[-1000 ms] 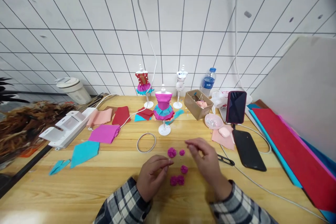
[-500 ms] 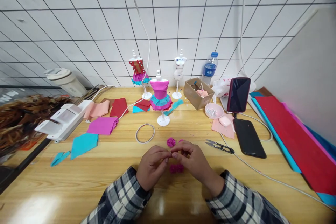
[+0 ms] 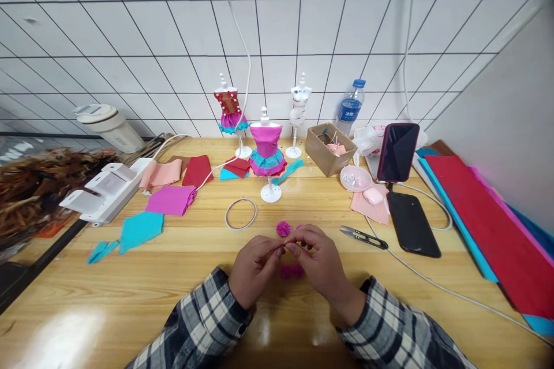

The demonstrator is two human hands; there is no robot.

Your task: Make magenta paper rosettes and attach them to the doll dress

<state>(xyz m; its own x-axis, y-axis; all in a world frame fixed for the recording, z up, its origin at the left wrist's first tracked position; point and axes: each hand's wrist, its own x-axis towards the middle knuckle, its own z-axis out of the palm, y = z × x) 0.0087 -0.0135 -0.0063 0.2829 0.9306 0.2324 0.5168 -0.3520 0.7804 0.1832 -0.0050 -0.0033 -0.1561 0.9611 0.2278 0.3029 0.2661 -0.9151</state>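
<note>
My left hand [image 3: 256, 268] and my right hand [image 3: 318, 256] meet fingertip to fingertip over the table. Both are closed in a pinch, and whatever lies between the fingers is too small to make out. Just beyond them is a round, gathered magenta fabric rosette [image 3: 283, 229]. More magenta rosettes [image 3: 291, 271] lie beneath the hands, partly covered by my right fingers. Behind stands a small dress form [image 3: 267, 144] in a magenta top with a blue and magenta ruffled skirt. Black thread snips [image 3: 364, 237] rest to the right of my right hand.
An embroidery-like ring [image 3: 240, 214] lies left of centre. Folded fabric pieces [image 3: 141, 232] spread leftward near a white power strip [image 3: 108, 190]. At right are a cardboard box [image 3: 329, 153], a pink bowl of beads [image 3: 355, 179], an upright phone [image 3: 398, 153], a black phone [image 3: 414, 225] and a cable.
My right hand has moved left from beside the rosettes to meet my left hand, uncovering the thread snips. The view has tilted, then shifted slightly. In the last half second the hands stay together.
</note>
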